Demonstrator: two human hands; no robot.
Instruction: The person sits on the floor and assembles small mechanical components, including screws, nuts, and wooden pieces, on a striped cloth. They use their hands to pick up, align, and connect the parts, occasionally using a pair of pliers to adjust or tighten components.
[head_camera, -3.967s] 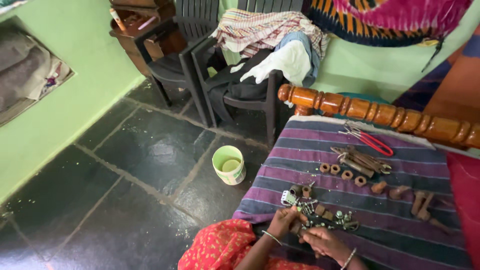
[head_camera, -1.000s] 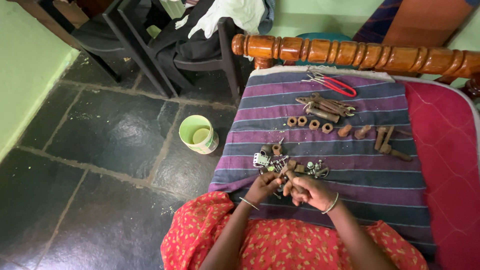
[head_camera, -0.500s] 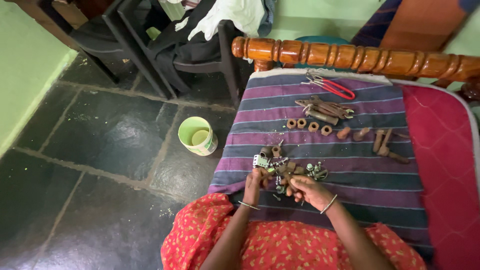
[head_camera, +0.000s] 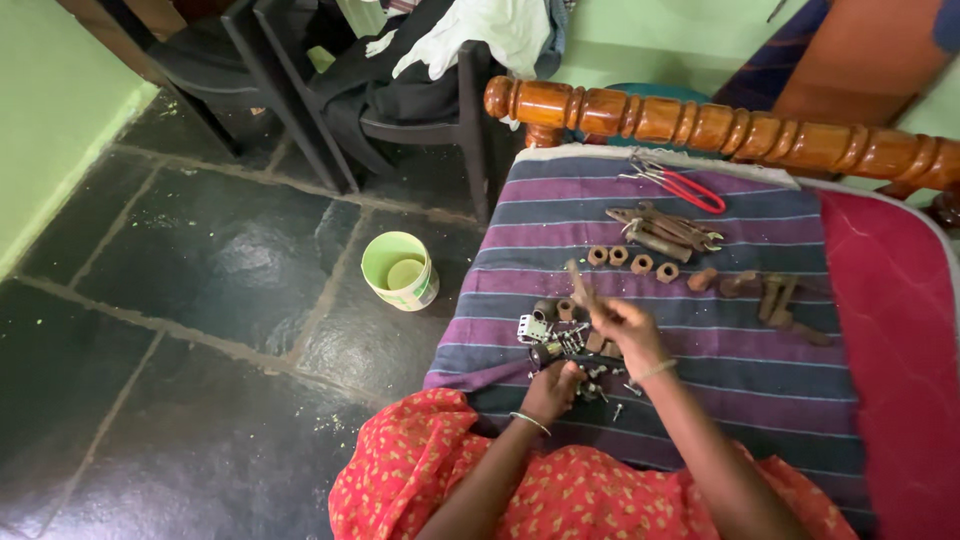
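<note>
Striped cloth (head_camera: 700, 360), right hand (head_camera: 620, 325) lifting bolt (head_camera: 577, 283)

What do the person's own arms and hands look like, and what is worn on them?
Both forearms are bare, with no sleeves reaching them and no gloves. The left hand has a thin pale bangle at the wrist. The right hand has a similar thin pale bangle. No rings can be made out.

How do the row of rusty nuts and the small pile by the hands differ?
The row of nuts lies spaced in a line, untouched; the pile of small parts is heaped, with the left hand on it. The nuts are uniformly rust-brown; the pile mixes shiny and dark pieces. Both sit on the striped cloth.
</note>
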